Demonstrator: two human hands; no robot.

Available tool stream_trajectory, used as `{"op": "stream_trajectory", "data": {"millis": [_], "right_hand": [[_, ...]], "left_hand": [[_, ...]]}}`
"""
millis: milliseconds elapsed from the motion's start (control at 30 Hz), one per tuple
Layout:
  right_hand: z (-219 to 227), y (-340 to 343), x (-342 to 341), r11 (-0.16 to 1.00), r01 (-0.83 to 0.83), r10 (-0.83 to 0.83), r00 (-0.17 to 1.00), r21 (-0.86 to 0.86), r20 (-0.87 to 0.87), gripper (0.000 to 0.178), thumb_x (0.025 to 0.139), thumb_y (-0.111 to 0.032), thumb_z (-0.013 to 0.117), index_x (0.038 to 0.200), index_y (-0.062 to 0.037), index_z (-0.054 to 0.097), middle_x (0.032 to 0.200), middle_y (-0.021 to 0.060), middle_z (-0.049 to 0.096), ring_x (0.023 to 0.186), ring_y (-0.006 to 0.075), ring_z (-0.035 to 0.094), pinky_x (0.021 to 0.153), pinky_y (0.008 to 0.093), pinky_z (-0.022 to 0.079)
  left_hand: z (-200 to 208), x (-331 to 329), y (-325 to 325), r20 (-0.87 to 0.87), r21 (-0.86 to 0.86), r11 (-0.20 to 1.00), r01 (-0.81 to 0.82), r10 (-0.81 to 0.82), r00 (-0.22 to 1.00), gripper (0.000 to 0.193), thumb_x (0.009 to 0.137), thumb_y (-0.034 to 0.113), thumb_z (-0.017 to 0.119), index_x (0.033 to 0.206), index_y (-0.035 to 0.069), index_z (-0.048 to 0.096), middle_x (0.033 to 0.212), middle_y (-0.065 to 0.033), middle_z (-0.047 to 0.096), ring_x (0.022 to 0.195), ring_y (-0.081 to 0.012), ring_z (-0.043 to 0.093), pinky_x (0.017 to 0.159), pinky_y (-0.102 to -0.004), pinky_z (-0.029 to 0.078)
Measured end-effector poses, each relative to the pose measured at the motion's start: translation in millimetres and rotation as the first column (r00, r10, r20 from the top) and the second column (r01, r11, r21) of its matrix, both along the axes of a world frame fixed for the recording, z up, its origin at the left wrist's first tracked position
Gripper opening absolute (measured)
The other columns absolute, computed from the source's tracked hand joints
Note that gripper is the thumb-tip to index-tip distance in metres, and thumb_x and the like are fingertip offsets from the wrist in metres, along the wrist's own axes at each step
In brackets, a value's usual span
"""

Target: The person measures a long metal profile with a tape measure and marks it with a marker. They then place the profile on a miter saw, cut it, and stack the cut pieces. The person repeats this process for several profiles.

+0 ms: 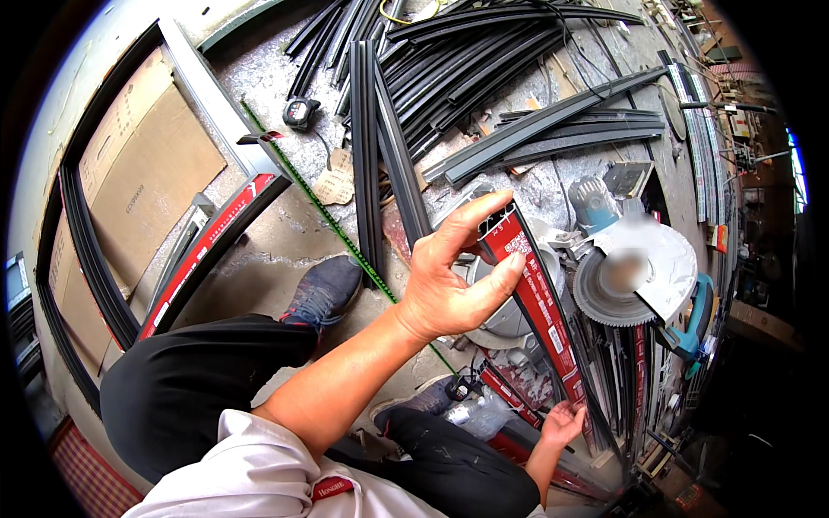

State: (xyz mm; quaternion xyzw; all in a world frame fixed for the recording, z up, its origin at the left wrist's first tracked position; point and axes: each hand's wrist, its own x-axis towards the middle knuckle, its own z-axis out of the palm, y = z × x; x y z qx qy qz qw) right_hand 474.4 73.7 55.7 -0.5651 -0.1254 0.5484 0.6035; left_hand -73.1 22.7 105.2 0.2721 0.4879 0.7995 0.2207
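Pinching the near end of a long black profile (553, 326) with a red printed face, my left hand (466, 269) sits just off the centre of my view, thumb and fingers closed on either side of its hollow tip. From there the profile slants away toward 5 o'clock. My right hand (563, 424) touches its edge lower down, between 4 and 5 o'clock; I cannot tell whether those fingers are closed around it. At 3 o'clock stands a circular saw (672, 246) with its toothed blade showing and a teal handle. A heap of black strips (484, 73) lies between 12 and 1 o'clock. At 11 o'clock a black tape measure (300, 112) rests on the floor. A green tape blade (332, 226) runs from 10 toward 5 o'clock, passing beside my shoe (326, 289). Brown cardboard (147, 151) lies at 10 o'clock.
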Motion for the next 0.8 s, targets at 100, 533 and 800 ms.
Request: {"op": "stream_trajectory", "data": {"millis": [100,533,800], "right_hand": [[1,0,-4,1.0,-0.012,0.012,1.0,0.005,-0.011,0.016,0.098,-0.02,0.076,0.098,-0.006,0.069,0.095,0.0028,0.07,0.092,0.0188,0.065,0.089,0.0362,0.055],[-26,3,0,0.999,0.019,-0.021,0.999,-0.046,-0.043,0.018,0.099,-0.022,0.075,0.101,-0.0048,0.069,0.1,0.0046,0.071,0.1,0.0212,0.065,0.093,0.0378,0.054],[-62,13,-53,0.999,-0.033,0.028,0.987,-0.032,-0.155,0.021,0.104,-0.019,0.067,0.12,-0.0067,0.072,0.12,0.0106,0.076,0.109,0.0238,0.07,0.093,0.0399,0.058]], "left_hand": [[0,4,-1,0.047,-0.017,1.0,0.014,-0.014,0.999,0.061,0.089,0.006,0.081,0.145,0.003,0.058,0.127,-0.0123,0.07,0.1,-0.0143,0.073,0.08,-0.0286,0.059],[-15,1,-2,0.085,-0.112,0.994,-0.005,0.015,0.996,0.049,0.095,0.005,0.077,0.141,0.003,0.061,0.116,-0.0058,0.072,0.099,-0.0097,0.068,0.084,-0.0266,0.056],[-40,-29,14,0.279,-0.203,0.978,-0.039,0.096,0.955,0.064,0.099,0.011,0.075,0.153,0.003,0.042,0.102,-0.0049,0.071,0.089,-0.0101,0.068,0.075,-0.0245,0.055]]}}
